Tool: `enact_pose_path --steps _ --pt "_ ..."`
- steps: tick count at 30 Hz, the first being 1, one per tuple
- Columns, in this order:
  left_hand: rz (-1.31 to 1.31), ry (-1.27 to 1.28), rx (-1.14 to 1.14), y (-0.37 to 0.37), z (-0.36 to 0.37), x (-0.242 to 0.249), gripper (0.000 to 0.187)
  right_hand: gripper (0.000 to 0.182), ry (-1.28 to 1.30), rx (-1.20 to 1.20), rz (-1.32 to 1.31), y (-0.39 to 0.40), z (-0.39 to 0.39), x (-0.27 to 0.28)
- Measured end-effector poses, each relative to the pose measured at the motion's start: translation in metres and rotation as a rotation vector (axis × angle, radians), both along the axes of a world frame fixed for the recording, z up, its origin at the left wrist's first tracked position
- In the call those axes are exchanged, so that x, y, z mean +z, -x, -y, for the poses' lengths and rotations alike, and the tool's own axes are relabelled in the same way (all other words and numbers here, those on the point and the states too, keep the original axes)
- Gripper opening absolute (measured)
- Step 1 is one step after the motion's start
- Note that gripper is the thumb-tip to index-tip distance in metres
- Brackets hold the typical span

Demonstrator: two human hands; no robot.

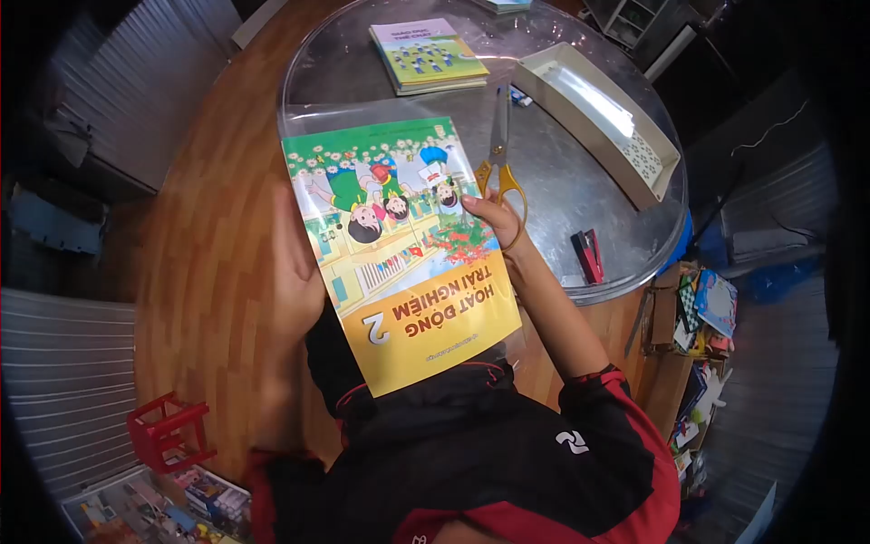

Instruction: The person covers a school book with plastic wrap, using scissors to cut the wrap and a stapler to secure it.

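A school book with a green, white and yellow cover is held up before me, its title upside down. Clear plastic film sticks out past its top edge. My right hand grips the right side, thumb on the front cover and other fingers mostly behind. Scissors with gold handles are at that same hand, a loop around the thumb base in this view, blades pointing away over the table. Along the left edge of the book is my left hand, smeared by motion, its fingers unclear.
On the round, shiny table lie a stack of books, a long cream tray and a red stapler. A red stool stands on the wood floor at left. Crowded shelves are at right.
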State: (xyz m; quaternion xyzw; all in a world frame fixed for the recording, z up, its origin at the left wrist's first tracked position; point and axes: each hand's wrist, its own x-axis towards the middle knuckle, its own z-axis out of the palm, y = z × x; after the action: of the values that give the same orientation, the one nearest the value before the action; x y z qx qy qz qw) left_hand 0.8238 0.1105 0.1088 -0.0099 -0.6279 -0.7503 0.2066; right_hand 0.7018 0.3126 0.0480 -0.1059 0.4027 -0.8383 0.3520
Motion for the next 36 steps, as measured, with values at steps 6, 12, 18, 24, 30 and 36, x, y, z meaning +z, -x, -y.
enact_pose_path --steps 6,12,18,24,30,36 --pt "0.203 -1.024 -0.389 -0.040 0.005 -0.092 0.057 0.038 -0.267 -0.173 -0.251 -0.020 0.005 0.003" --pt "0.481 -0.406 -0.098 -0.039 -0.005 -0.066 0.028 0.037 -0.283 -0.197 -0.307 -0.028 0.000 0.006" --pt "0.389 -0.097 -0.069 -0.041 0.000 -0.065 0.027 0.032 -0.276 -0.221 -0.347 -0.036 -0.003 0.011" --pt "0.408 0.007 -0.042 -0.043 0.010 -0.063 0.027 0.032 -0.457 -0.188 -0.524 -0.029 -0.017 0.012" --pt "0.345 0.070 0.061 -0.063 0.054 -0.052 0.025 0.045 -0.490 -0.180 -0.488 -0.028 -0.036 0.031" --pt "0.286 -0.137 0.408 -0.047 0.061 -0.047 0.031 0.040 -1.234 -0.375 -0.915 -0.050 -0.059 0.029"
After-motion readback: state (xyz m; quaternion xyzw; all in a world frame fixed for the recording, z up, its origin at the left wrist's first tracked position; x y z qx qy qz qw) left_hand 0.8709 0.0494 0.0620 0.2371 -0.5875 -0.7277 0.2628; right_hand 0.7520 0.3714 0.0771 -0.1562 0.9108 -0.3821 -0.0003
